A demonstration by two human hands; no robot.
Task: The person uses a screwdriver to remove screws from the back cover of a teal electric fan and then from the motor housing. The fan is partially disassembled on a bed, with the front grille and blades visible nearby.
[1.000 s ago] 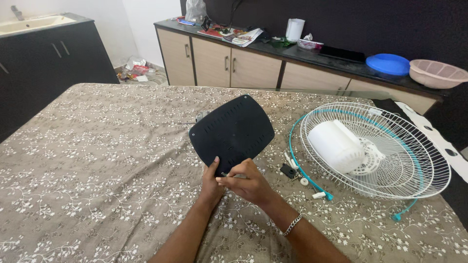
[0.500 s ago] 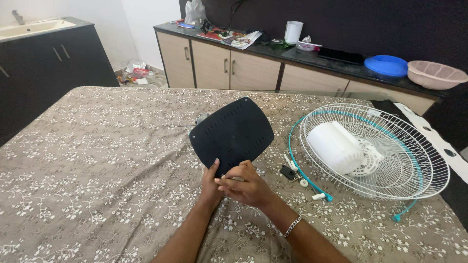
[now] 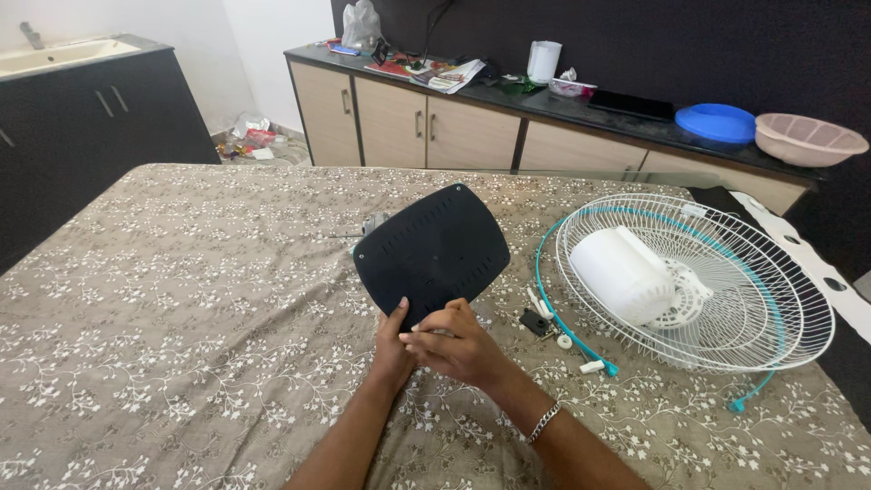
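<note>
A black plastic fan base plate [image 3: 432, 249] is tilted up on edge over the patterned bedsheet [image 3: 181, 299]. My left hand [image 3: 392, 345] grips its lower edge, thumb on the face. My right hand [image 3: 456, 344], with a metal bracelet at the wrist, is closed against the plate's bottom rim, pinching something small that I cannot make out. A metal stem [image 3: 366, 224] pokes out behind the plate's left side.
A white wire fan guard [image 3: 717, 289] with a white motor housing [image 3: 622, 272] and teal rim lies to the right. Small white and black loose parts [image 3: 548, 318] sit between it and my hands. Behind stand cabinets and a cluttered counter [image 3: 581, 100].
My right hand has closed in tighter against the plate's lower edge. The plate stays tilted in much the same place.
</note>
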